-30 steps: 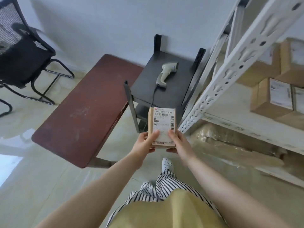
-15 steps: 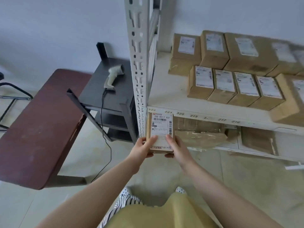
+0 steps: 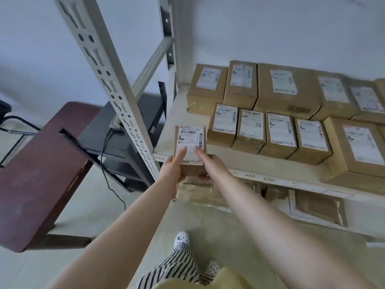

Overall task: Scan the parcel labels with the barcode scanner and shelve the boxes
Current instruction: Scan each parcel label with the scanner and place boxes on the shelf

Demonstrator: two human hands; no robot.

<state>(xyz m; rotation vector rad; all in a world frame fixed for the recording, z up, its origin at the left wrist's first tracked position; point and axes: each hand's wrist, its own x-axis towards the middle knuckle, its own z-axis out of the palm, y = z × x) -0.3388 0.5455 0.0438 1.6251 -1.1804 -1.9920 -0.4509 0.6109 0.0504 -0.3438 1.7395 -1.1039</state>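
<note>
While the left hand [image 3: 174,166] and right hand [image 3: 210,163] clamp the labelled parcel [image 3: 190,150] over the shelf [image 3: 173,122] lip, shelving appears in hand — next, set it down at nine o'clock of the front row of boxes [image 3: 268,134].

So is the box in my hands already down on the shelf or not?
Cannot tell. Both hands, left and right, grip the box at the shelf front edge.

Labelled box [image 3: 190,150] in left hand [image 3: 173,168] and right hand [image 3: 210,163], at shelf [image 3: 177,122] edge.
</note>
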